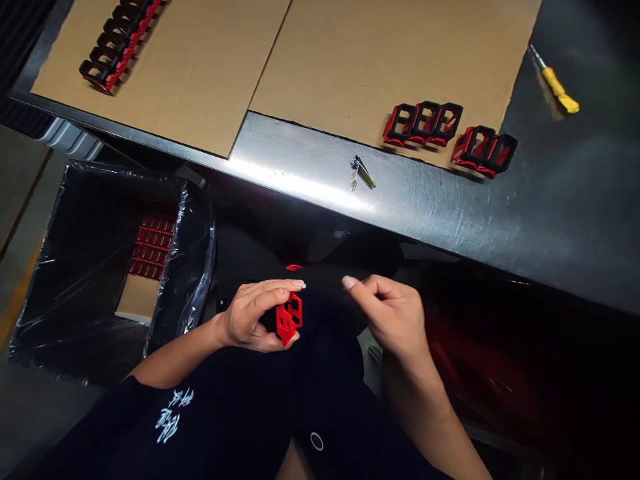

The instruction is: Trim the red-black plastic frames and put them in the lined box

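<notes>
My left hand [253, 315] is closed round a small red and black plastic frame part [288, 320], held over my lap below the table edge. My right hand [390, 313] hovers just to its right with the fingers curled and the index finger stretched toward the part; nothing shows in it. On the cardboard sheet [320, 60] above, two short groups of the same red and black frames [424, 123] [484, 151] lie near the front edge. A long row of those frames [117, 41] runs along the far left of the cardboard.
A small metal clipper [362, 172] lies on the steel table [450, 200] near its front edge. A yellow-handled screwdriver [555, 81] rests at the right. At the left on the floor a box lined with black plastic [100, 267] holds more red parts [150, 248].
</notes>
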Action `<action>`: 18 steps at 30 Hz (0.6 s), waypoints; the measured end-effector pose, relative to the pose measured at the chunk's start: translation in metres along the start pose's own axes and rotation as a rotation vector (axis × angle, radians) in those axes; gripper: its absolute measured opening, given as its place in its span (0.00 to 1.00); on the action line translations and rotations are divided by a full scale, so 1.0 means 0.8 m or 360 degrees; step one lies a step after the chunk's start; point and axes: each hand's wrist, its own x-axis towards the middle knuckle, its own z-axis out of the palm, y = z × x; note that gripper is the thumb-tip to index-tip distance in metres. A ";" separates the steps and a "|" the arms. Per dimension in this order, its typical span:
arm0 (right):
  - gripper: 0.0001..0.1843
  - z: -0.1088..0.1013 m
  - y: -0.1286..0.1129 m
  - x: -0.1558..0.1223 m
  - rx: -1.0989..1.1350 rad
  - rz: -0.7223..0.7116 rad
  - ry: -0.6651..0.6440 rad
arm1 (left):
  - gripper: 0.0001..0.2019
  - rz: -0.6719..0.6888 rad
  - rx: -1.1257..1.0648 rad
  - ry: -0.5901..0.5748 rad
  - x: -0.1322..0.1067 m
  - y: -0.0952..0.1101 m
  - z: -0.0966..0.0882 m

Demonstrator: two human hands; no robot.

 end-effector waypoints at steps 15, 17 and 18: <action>0.14 0.041 -0.011 -0.022 0.0505 0.0134 -0.1071 | 0.49 -0.0267 -0.0249 0.0041 -0.007 0.003 0.011; 0.16 0.042 -0.009 -0.023 0.0537 0.0147 -0.1070 | 0.50 -0.0304 -0.0267 0.0053 -0.008 0.004 0.013; 0.17 0.043 -0.008 -0.023 0.0549 0.0151 -0.1071 | 0.49 -0.0322 -0.0283 0.0058 -0.009 0.004 0.013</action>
